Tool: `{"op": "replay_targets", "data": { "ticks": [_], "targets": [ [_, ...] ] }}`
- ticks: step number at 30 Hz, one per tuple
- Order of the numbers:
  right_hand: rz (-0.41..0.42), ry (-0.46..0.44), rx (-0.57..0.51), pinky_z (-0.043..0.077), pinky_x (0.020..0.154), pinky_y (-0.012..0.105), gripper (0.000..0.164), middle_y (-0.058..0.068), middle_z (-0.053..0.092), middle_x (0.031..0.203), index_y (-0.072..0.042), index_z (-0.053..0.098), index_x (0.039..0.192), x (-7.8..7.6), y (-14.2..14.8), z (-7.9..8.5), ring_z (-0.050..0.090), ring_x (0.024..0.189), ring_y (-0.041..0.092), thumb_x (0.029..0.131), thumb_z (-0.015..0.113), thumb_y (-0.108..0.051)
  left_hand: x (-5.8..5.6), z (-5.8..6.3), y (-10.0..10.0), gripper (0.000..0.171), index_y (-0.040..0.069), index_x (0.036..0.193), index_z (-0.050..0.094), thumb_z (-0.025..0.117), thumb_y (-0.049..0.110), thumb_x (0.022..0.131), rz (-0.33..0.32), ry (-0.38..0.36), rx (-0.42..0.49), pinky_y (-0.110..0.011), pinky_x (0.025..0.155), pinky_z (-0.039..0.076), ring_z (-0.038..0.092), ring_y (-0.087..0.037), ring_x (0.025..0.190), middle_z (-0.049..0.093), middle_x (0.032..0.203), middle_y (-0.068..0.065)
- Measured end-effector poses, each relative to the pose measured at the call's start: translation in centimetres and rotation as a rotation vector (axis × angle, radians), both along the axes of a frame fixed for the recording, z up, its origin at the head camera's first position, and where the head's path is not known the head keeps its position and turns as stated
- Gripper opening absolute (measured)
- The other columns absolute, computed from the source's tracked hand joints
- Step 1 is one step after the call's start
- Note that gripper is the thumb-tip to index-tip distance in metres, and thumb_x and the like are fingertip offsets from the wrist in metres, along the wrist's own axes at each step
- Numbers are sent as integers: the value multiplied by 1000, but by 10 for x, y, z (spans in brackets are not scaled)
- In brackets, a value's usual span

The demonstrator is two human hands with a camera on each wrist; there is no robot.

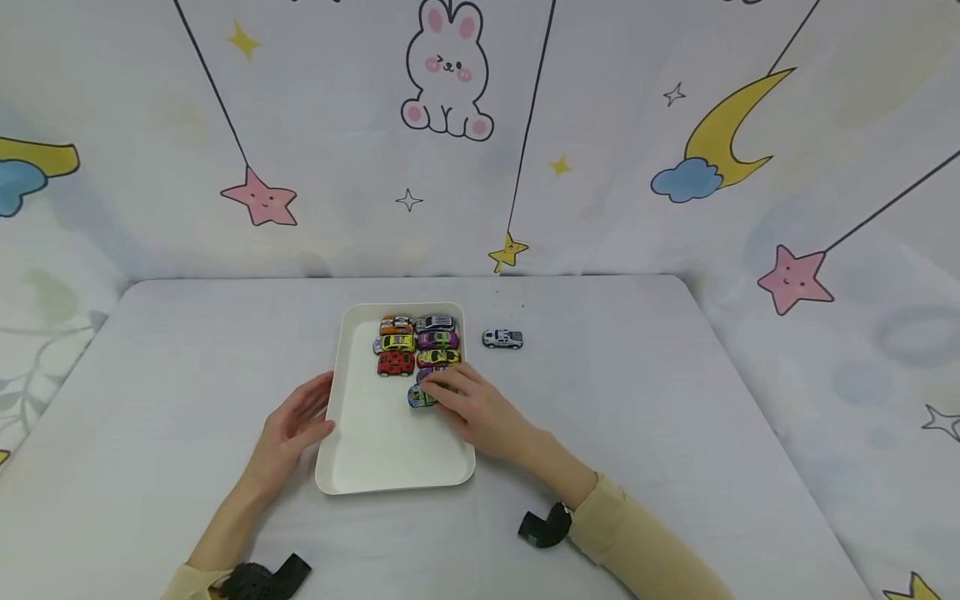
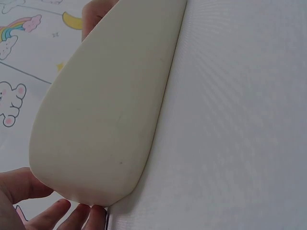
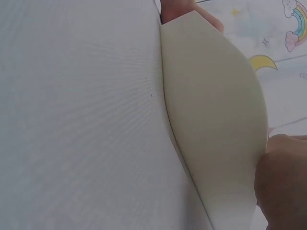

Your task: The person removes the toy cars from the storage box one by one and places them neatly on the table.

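Note:
My right hand (image 1: 472, 408) reaches over the right rim of a white tray (image 1: 367, 450) and pinches a blue-green toy car (image 1: 420, 397). Fingers cover part of that car and of a purple one (image 1: 422, 375) just behind it. My left hand (image 1: 288, 429) rests against the tray's left side, fingertips touching its outer wall (image 2: 100, 105) in the left wrist view. Two columns of toy cars fill the tray's far half, among them a red one (image 1: 395, 363), an orange one (image 1: 396, 325) and a yellow one (image 1: 438, 357). In the right wrist view, the tray wall hides the cars.
A silver-white toy car (image 1: 502, 338) stands on the white-covered table (image 1: 600, 375), to the right of the tray. Behind the table hangs a cloth (image 1: 337, 100) printed with stars, a moon and a rabbit. Dark wrist cameras (image 1: 546, 527) sit near both sleeves.

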State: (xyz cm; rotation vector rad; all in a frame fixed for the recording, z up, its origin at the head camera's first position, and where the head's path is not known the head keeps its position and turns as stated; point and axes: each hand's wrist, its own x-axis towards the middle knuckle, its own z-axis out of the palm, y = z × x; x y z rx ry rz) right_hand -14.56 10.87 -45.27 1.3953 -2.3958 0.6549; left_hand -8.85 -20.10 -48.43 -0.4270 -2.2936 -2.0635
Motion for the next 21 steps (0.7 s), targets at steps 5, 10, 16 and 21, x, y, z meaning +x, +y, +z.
{"op": "replay_targets", "data": {
  "ticks": [5, 10, 16, 21],
  "targets": [
    [-46, 54, -180, 51, 104, 31, 35, 10, 63, 129, -2, 66, 127, -6, 4, -9, 56, 118, 24, 92, 67, 1, 0, 1, 0, 59, -11, 149, 33, 56, -9, 95, -15, 11, 42, -13, 107, 42, 46, -3, 137, 39, 153, -26],
    [-157, 105, -415, 52, 99, 39, 33, 13, 67, 123, 3, 68, 122, -14, 14, -19, 59, 113, 29, 89, 66, 6, -1, 0, 1, 59, -11, 149, 33, 56, -9, 95, -20, 4, 51, -15, 108, 43, 47, -5, 137, 37, 153, -30],
    [-241, 103, -510, 52, 97, 38, 32, 13, 68, 120, 3, 70, 119, -24, 25, -29, 59, 110, 31, 89, 64, 10, -1, 0, 1, 60, -10, 149, 33, 57, -8, 94, 0, -9, 29, -13, 106, 43, 47, -4, 136, 35, 152, -34],
    [-282, 71, -551, 53, 94, 38, 36, 14, 69, 118, 3, 70, 119, -30, 33, -35, 59, 107, 32, 86, 63, 15, -1, 0, 1, 60, -12, 148, 33, 58, -9, 93, 3, 4, 34, -13, 106, 43, 48, -4, 135, 38, 151, -31]
  ]
}}
